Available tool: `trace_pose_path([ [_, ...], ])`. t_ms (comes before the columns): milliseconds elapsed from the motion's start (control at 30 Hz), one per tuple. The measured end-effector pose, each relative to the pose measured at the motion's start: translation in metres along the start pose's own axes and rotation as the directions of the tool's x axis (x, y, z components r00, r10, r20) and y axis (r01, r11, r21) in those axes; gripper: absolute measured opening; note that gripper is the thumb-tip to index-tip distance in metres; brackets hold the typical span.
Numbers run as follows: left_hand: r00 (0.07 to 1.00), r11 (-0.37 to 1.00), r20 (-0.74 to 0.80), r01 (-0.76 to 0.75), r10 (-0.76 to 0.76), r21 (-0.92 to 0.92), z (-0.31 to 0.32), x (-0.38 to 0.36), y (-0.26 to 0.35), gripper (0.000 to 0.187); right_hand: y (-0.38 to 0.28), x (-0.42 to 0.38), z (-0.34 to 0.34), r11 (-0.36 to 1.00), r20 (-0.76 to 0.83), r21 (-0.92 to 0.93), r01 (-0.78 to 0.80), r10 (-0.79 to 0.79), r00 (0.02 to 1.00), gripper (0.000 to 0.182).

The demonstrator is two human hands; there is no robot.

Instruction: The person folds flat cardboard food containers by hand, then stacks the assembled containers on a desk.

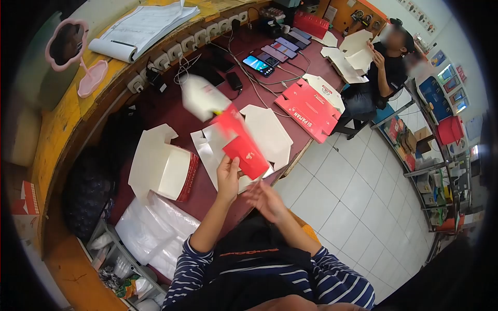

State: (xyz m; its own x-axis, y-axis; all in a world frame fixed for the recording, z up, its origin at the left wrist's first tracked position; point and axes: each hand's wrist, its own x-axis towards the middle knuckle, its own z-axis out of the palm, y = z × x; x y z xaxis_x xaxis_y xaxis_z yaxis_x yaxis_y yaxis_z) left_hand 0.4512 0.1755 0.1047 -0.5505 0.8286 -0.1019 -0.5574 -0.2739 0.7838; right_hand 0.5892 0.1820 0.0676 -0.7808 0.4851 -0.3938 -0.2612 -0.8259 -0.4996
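Note:
A red and white cardboard food box (248, 155), partly folded and smeared by motion, is up in front of me over the table. My left hand (228, 179) pinches its near edge, thumb on the red side. Just below the box's right corner is my right hand (267, 202), fingers loosely apart and slightly blurred. Behind the held box lies an opened white carton blank (267, 132). To the left stands a made-up box (176, 171) with its lid raised and its white inside showing.
Flat red blanks (311, 109) lie at the table's right edge. Several phones (258, 66) and cables are farther back, near a row of sockets. Clear plastic bags (153, 228) lie at the near left. Another person (386, 67) handles a white carton at the far end.

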Motion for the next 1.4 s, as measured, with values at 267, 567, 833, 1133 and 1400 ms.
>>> trace_pose_path([
  [267,0.915,0.791,0.266,-0.397,0.302,0.465,0.007,-0.026,0.024,0.023,-0.063,-0.032,0.056,0.495,-0.167,-0.529,0.689,-0.857,0.488,0.011],
  [567,0.970,0.989,0.232,-0.038,0.070,-0.142,0.032,-0.040,0.038,0.027,-0.053,-0.027,0.071,0.788,-0.201,0.207,0.580,-0.546,0.813,0.019],
  [833,0.980,0.991,0.196,-0.046,0.022,0.122,0.016,-0.036,0.039,0.034,-0.046,-0.040,0.075,0.404,-0.072,-0.388,0.828,-0.909,0.410,0.033],
  [1133,0.885,0.759,0.253,0.466,-0.391,-0.456,0.010,-0.037,0.052,0.046,-0.026,-0.008,0.022,-0.459,0.774,-0.622,0.634,-0.479,0.414,0.056],
  [1400,0.828,0.872,0.441,0.112,-0.347,0.476,-0.069,-0.016,0.082,0.061,-0.093,-0.061,-0.011,0.923,0.085,-0.104,0.371,-0.364,0.928,0.041],
])
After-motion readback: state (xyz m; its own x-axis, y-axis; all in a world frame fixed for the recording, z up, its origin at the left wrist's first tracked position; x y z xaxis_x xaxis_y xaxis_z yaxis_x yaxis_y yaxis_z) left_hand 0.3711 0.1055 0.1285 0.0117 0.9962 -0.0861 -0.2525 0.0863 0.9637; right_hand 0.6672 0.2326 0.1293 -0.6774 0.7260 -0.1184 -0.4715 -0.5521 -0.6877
